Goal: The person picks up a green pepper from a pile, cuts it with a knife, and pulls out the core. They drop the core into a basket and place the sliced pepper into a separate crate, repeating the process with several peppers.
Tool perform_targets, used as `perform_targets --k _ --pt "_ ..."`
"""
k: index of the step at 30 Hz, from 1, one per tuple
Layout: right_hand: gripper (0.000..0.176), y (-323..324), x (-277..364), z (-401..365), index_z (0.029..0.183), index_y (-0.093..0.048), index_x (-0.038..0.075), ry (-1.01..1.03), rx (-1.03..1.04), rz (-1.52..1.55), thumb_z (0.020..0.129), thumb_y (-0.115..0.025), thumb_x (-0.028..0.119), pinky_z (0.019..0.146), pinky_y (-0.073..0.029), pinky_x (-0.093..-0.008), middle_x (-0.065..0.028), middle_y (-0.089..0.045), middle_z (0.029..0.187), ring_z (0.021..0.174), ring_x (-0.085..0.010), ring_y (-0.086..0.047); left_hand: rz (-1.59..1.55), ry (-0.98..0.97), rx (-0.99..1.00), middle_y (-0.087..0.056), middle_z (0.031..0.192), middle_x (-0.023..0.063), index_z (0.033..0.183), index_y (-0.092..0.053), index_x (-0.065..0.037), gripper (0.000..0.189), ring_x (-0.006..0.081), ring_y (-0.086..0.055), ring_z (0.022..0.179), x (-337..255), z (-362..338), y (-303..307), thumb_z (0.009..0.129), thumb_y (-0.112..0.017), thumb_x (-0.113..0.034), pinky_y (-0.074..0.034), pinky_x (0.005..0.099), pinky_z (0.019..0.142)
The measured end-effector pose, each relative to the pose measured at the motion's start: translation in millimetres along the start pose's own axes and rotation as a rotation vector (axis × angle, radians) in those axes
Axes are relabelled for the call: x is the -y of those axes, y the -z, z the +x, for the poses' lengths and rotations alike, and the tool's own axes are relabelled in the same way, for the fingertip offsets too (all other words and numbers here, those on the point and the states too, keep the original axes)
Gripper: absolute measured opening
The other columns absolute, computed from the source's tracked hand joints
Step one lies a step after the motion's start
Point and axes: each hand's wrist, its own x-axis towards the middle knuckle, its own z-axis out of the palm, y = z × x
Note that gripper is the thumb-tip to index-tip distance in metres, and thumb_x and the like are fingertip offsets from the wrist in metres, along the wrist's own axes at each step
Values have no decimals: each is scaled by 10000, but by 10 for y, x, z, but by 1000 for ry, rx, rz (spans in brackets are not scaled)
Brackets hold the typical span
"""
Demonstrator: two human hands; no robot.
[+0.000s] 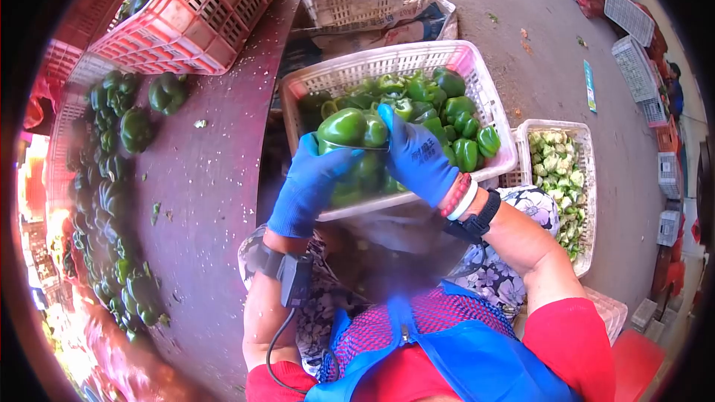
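Above the white crate [485, 74], my left hand [311, 182], in a blue glove, is closed around a large green bell pepper [344, 128]. My right hand [418, 158], also blue-gloved, is closed at the pepper's right side, its thumb up against it. A thin dark strip that looks like a knife blade [366, 149] runs from the right hand along the pepper's lower side; its handle is hidden in the glove. Green bell peppers [463, 115], several of them cut open, fill the crate below.
A white basket of pale green pepper cores [557, 171] stands at the right. On the dark table [197, 201] to my left lie many whole green peppers [112, 201]. A red crate [190, 26] is at its far end, and a white crate [357, 0] stands beyond.
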Motion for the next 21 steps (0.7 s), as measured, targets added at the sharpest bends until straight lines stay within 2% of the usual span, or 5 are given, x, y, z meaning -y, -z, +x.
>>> perform_targets --k 6,10,12,16,21 --pt "481 20 18 -142 1302 -410 -37 -42 3 63 849 -556 33 598 -510 -466 -197 -647 865 703 -383 -643 136 46 -141 -646 1157 96 1282 -524 19 648 181 -643 1008 26 -100 -68 751 -828 -196 -532 328 887" --pt "369 -118 -71 -379 1190 -501 4 -319 382 -39 850 -589 119 666 -527 -480 -198 -663 903 776 -386 -663 674 -126 -227 -612 1159 87 1243 -487 0 714 155 -594 1010 -4 -219 -311 699 -874 -254 -508 309 880" --pt "309 -155 -102 -398 1116 -548 20 -245 232 141 849 -605 166 697 -531 -483 -197 -673 909 812 -381 -674 641 -124 -169 -610 1147 84 1250 -475 -11 719 141 -580 1019 142 -178 -338 703 -870 -258 -504 300 884" --pt "403 242 -264 -232 1189 -592 91 -652 657 139 872 -666 328 742 -534 -450 -209 -681 875 822 -369 -672 156 -22 -156 -614 1088 108 1238 -468 28 662 153 -623 905 -2 -106 -129 742 -823 -230 -539 296 790" --pt "800 563 -209 174 1529 -344 139 -438 460 1286 855 -765 229 1055 -406 -327 -55 -517 1395 1275 -122 -461 257 175 -130 -618 1151 103 1287 -485 -4 579 195 -638 1016 -48 -60 -75 796 -752 -154 -535 329 889"
